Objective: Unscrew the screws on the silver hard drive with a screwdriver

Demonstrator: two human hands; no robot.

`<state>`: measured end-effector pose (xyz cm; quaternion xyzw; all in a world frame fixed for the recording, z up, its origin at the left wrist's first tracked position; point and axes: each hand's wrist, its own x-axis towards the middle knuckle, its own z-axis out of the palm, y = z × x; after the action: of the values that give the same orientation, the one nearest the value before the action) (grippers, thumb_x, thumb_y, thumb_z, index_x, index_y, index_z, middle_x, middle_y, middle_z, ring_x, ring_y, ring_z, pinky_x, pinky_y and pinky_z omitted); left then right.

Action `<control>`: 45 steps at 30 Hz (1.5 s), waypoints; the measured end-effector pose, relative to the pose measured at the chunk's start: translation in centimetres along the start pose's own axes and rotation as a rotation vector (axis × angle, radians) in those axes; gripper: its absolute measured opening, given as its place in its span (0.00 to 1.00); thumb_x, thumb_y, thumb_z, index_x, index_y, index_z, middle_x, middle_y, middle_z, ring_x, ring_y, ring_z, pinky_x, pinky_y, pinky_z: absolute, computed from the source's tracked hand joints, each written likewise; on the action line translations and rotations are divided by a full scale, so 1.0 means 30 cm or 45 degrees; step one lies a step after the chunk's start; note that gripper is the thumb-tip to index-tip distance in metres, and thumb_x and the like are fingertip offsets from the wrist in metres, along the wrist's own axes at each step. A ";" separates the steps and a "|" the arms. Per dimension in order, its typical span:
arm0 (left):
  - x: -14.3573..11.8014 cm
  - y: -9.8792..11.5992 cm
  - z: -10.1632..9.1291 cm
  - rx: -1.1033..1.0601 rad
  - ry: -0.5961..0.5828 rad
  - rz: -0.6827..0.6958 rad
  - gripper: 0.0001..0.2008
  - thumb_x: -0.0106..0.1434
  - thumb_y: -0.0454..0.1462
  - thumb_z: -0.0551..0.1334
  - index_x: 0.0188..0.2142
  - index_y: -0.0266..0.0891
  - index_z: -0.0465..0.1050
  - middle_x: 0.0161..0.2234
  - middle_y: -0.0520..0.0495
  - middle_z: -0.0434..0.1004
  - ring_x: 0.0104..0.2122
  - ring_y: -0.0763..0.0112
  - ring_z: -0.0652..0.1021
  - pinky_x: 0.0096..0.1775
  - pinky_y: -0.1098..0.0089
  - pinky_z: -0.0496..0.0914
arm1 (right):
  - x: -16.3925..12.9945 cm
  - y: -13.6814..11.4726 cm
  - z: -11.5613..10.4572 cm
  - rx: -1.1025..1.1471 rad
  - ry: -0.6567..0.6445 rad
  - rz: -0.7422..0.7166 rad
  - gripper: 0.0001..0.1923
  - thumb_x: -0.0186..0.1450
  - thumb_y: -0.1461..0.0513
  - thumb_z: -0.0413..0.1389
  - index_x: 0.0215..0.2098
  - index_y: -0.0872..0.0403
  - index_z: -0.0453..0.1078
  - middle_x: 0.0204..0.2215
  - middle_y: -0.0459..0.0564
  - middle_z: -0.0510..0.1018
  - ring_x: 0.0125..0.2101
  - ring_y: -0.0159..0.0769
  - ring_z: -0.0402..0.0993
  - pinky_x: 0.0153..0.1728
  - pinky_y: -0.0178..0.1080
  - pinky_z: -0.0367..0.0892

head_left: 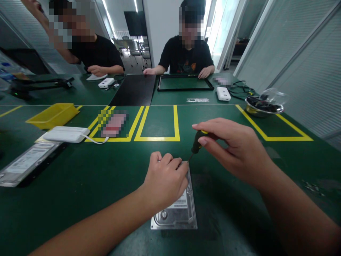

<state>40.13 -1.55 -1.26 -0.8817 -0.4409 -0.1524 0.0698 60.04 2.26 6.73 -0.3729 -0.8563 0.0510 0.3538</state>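
Observation:
A silver hard drive (181,220) with a white label lies flat on the green table, its long side pointing away from me. My left hand (167,181) lies over its upper part, fingers curled against it, and hides much of the label. In my right hand (231,145) a dark screwdriver (196,142) with a yellow band is pinched by the handle. Its thin shaft slants down to the drive's far right corner, close beside my left fingertips. Whether the tip sits in a screw is too small to tell.
Another hard drive (32,160) lies at left beside a white power bank (66,134) and a yellow bin (53,115). Small screws (314,187) are scattered at right. A metal bowl (263,108) stands farther back. Two people sit across the table, one touching a black frame (186,89).

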 end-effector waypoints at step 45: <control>0.002 -0.002 0.009 0.030 0.029 0.026 0.12 0.66 0.40 0.58 0.46 0.44 0.75 0.41 0.48 0.82 0.38 0.56 0.74 0.37 0.52 0.56 | 0.011 -0.041 -0.018 0.011 0.064 -0.007 0.10 0.67 0.60 0.58 0.43 0.55 0.77 0.37 0.51 0.76 0.38 0.33 0.73 0.36 0.37 0.68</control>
<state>40.17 -1.39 -1.49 -0.8835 -0.4329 -0.1566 0.0869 59.50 1.51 7.74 -0.3702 -0.8478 0.0445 0.3770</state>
